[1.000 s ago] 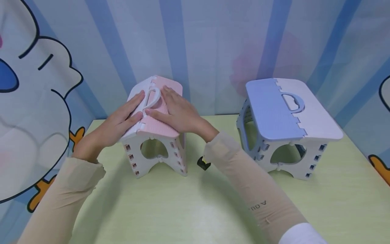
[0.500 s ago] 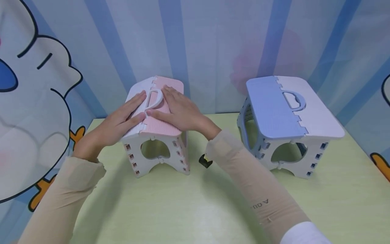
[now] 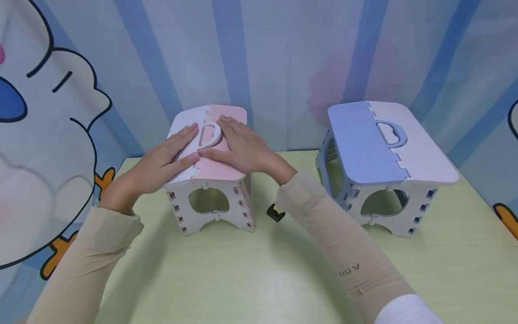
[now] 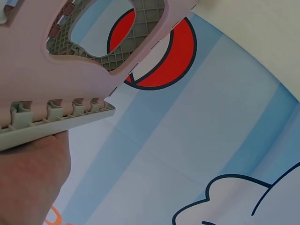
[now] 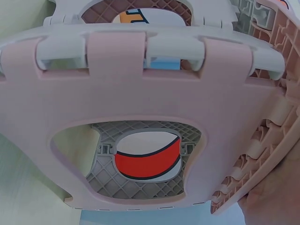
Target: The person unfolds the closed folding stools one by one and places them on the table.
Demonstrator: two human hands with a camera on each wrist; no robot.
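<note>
A pink and white folding stool (image 3: pixel 216 168) stands on the table at the left, its two-part top slightly ridged along the middle seam. My left hand (image 3: pixel 159 164) rests on the white half with fingers extended. On the pink half lies my right hand (image 3: pixel 247 148), its thumb reaching the seam near the left thumb. Between the hands is the stool's white carry handle (image 3: pixel 219 135). From below, the left wrist view shows the stool's pink side panel (image 4: pixel 61 82) with the left hand (image 4: pixel 35 180) against the top. The right wrist view shows the side panel (image 5: pixel 145 101) close up.
A blue and white folding stool (image 3: pixel 354 144) stands unfolded at the right. A small black object (image 3: pixel 276 213) shows beside the right sleeve, near the pale green table (image 3: pixel 243 279). Behind hangs a blue-striped curtain (image 3: pixel 271 72) with cartoon figures.
The pink and white stool's top has flattened and its legs have spread a little wider. Both hands have shifted slightly right and down with it, still resting on the top.
</note>
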